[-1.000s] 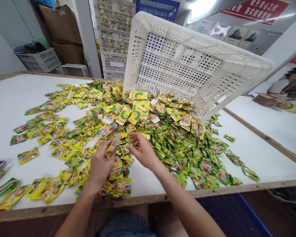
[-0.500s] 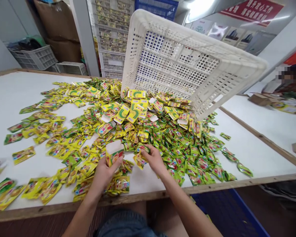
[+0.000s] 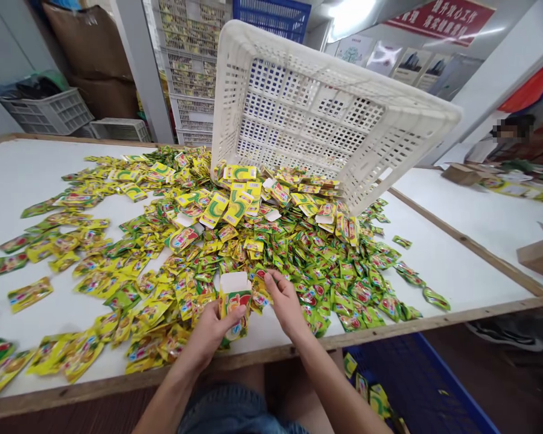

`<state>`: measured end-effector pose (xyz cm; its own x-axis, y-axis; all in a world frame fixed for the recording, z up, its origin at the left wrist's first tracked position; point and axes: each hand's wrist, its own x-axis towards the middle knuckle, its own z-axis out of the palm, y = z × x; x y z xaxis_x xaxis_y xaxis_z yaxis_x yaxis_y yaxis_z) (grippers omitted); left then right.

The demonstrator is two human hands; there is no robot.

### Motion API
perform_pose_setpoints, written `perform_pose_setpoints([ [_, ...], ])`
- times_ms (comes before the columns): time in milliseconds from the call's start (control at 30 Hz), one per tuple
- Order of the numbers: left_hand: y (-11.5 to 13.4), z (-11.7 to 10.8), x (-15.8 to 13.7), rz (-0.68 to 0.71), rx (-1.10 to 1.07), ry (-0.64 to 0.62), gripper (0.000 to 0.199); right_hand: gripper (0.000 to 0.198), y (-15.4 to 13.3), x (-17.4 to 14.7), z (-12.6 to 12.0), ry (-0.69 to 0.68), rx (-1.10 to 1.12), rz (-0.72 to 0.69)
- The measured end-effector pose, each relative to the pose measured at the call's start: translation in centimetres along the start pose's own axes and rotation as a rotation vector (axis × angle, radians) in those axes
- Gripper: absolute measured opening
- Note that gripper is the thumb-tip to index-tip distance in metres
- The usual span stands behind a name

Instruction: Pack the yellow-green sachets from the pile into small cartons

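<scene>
My left hand (image 3: pixel 217 328) is closed around a small yellow-and-green printed carton (image 3: pixel 236 304), held upright with its white top flap raised. Just to its right, my right hand (image 3: pixel 286 301) pinches candy packets (image 3: pixel 260 282), a green one with a yellow one beside it. How many packets are in that pinch I cannot tell. Around both hands lies a wide heap of loose packets, yellow ones (image 3: pixel 149 319) mostly on the left and green ones (image 3: pixel 344 271) on the right. More cartons (image 3: pixel 238 202) rest on top of the heap.
Behind the heap a white plastic crate (image 3: pixel 375 69) lies tipped towards me. Wooden edging (image 3: pixel 389 328) runs along the front of the white table (image 3: pixel 136 214). Below, at right, is a blue crate (image 3: pixel 434 374) with some packets. Another person (image 3: pixel 516 132) is at the far right.
My left hand has moved right with the carton, which now stands more upright and close to the packets in my right hand. The whole view has shifted slightly.
</scene>
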<state>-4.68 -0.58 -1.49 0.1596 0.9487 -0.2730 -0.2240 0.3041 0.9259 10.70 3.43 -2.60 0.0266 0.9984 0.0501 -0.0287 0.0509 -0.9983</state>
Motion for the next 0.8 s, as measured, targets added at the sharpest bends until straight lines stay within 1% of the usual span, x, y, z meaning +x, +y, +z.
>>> perform_pose_setpoints([
  [100,-0.5,-0.1,0.1,-0.003,0.010,0.017,0.039,0.031,0.5,-0.1,-0.5,0.011,0.127,0.073],
  [133,-0.6,-0.3,0.2,0.001,0.029,0.032,0.039,0.031,0.7,-0.1,-0.8,0.039,0.176,0.093],
  [233,-1.0,-0.7,0.4,0.054,0.134,0.101,0.039,0.036,0.5,-0.1,-1.7,0.230,0.295,0.124],
  [267,-1.0,-0.7,0.5,0.081,0.178,0.125,0.038,0.037,0.4,-0.3,-1.9,0.279,0.318,0.128],
  [300,-1.1,-0.7,0.5,0.105,0.215,0.142,0.036,0.036,0.2,-0.6,-1.9,0.294,0.329,0.136],
  [367,-1.1,-0.2,0.5,0.144,0.244,0.146,0.035,0.034,-0.2,-1.3,-1.5,0.240,0.305,0.142],
  [467,-1.0,0.9,0.3,0.173,0.182,0.140,0.037,0.032,-0.3,-2.1,-0.2,0.196,0.225,0.099],
  [567,-0.9,1.5,0.0,0.169,0.093,0.180,0.040,0.032,0.2,-2.3,0.6,0.144,0.262,0.115],
  [633,-0.9,1.4,-0.2,0.138,0.024,0.178,0.044,0.030,0.5,-2.1,0.5,0.083,0.261,0.144],
  [733,-0.8,0.9,-0.4,0.049,-0.077,0.122,0.048,0.027,0.5,-1.7,-0.2,0.050,0.076,0.111],
  [800,-0.9,0.6,-0.4,0.009,-0.095,0.082,0.048,0.026,0.2,-1.7,-0.6,0.029,-0.052,0.077],
])
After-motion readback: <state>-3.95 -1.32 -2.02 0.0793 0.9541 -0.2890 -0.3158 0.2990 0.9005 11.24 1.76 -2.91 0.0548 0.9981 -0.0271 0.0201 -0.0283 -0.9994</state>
